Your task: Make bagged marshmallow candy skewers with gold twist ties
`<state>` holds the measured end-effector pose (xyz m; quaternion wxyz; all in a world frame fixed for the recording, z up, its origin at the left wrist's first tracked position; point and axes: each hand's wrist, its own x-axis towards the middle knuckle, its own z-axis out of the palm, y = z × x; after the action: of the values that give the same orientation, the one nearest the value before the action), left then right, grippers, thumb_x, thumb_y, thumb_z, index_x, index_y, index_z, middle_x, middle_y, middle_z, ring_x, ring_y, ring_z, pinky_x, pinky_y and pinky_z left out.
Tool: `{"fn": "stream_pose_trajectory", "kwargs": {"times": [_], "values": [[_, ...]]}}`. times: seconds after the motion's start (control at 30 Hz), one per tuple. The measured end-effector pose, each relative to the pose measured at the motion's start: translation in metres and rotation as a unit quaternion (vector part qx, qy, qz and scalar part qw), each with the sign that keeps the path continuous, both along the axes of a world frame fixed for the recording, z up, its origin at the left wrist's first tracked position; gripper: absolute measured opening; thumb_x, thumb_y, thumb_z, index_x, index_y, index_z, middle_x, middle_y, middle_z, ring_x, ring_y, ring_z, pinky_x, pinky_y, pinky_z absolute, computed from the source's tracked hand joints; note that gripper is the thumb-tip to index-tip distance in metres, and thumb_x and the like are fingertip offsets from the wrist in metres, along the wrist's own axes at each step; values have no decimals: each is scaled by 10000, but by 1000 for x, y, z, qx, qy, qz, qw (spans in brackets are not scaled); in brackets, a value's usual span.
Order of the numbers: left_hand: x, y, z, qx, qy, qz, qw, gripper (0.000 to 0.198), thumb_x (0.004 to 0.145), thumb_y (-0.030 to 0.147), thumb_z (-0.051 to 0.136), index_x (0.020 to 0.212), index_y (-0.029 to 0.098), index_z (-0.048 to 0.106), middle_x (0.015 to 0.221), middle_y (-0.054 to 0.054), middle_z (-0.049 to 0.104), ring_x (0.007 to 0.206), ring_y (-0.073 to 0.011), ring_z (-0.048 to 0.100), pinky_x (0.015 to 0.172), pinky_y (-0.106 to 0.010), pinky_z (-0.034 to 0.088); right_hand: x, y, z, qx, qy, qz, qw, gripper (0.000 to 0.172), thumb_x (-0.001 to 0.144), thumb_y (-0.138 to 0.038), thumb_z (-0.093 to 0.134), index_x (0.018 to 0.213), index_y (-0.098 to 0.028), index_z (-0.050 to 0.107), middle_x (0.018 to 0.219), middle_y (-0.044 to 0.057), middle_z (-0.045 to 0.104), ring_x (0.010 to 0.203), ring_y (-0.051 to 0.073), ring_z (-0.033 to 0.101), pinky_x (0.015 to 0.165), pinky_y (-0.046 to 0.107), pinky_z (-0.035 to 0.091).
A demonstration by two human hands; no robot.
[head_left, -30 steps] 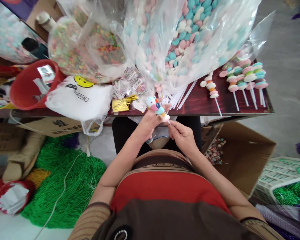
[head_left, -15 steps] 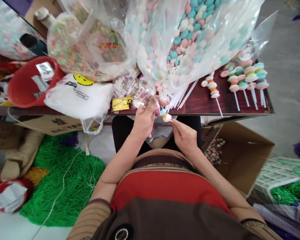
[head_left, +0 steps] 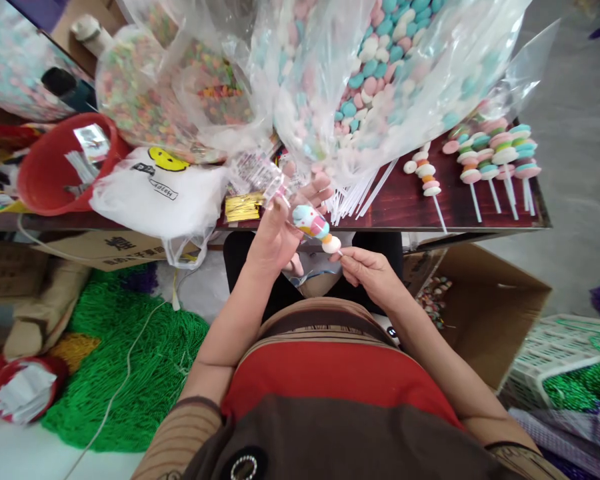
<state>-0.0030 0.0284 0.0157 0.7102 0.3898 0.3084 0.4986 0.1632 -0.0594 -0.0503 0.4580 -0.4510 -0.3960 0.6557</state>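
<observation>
A candy skewer with blue, pink, orange and white pieces slants between my hands at the table's front edge. My right hand pinches the lower end of its stick. Around the upper candies lies a clear wrapper, and my left hand holds this wrapper near its top, with some fingers spread. White sticks lie just beyond my hands, beside printed clear packets and a stack of gold ties.
Large clear bags of candy cover the back of the table. Finished-looking skewers lie at the right. A white bag and a red basin are at the left. Below right stands an open carton.
My left hand has shifted left and its fingers have spread. More of the skewer's wrapped upper part now shows. My right hand has moved slightly down.
</observation>
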Motion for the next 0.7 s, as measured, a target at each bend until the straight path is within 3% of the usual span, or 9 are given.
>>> {"fn": "stream_pose_trajectory", "kwargs": {"times": [0.17, 0.3, 0.47, 0.6, 0.7], "values": [[12, -5, -1, -46, 10, 49, 998, 304, 830, 498, 751, 928, 226, 657, 779, -3, 727, 1091, -246, 737, 896, -363, 571, -4, -1, 1, 69, -102, -47, 991, 419, 894, -575, 665, 1091, -206, 703, 565, -76, 474, 502, 79, 402, 508, 242, 312], [20, -14, -10, -73, 12, 31, 997, 323, 825, 494, 762, 899, 210, 628, 733, 3, 701, 1092, -243, 736, 863, -332, 577, -13, 2, -3, 74, -90, -104, 988, 379, 888, -578, 675, 989, -214, 692, 555, -80, 479, 480, 70, 397, 486, 229, 314], [20, -15, -11, -44, 11, -12, 999, 395, 785, 545, 790, 926, 206, 645, 748, -6, 705, 1078, -244, 735, 876, -344, 579, -20, 8, -2, 22, 13, -99, 995, 395, 880, -593, 670, 945, -205, 702, 499, -86, 461, 429, 67, 347, 441, 219, 306], [19, -11, -11, -34, 21, 16, 999, 344, 798, 511, 788, 895, 208, 657, 708, -1, 690, 1057, -237, 736, 878, -342, 576, -17, 7, 5, 64, -82, -102, 989, 360, 879, -531, 692, 1047, -214, 725, 595, -53, 566, 498, 80, 431, 484, 228, 364], [23, -17, -19, -60, 27, -11, 998, 370, 742, 506, 831, 876, 204, 663, 774, -24, 724, 1013, -244, 739, 773, -309, 591, -21, 7, 7, 88, -127, -136, 979, 350, 904, -523, 653, 1055, -217, 733, 573, -63, 505, 503, 89, 428, 495, 245, 373]]}}
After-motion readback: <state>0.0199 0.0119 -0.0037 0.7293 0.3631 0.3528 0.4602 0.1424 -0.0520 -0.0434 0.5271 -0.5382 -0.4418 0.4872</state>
